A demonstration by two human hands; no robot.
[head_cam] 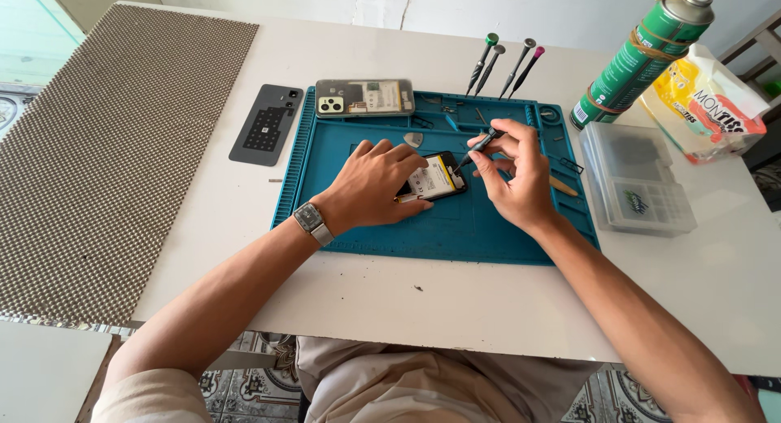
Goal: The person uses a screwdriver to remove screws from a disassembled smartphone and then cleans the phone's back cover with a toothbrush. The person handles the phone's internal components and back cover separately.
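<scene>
An opened phone with its battery showing lies on the blue repair mat. My left hand presses flat on the phone's left part and hides it. A small dark screwdriver is pinched in the fingers of my right hand, with its tip down at the phone's upper right corner. I wear a square wristwatch on my left wrist.
A transparent phone frame lies at the mat's top left, a dark back cover left of the mat. Several screwdrivers stand behind. A green spray can, a plastic bag and a clear parts box are right. A woven mat covers the left.
</scene>
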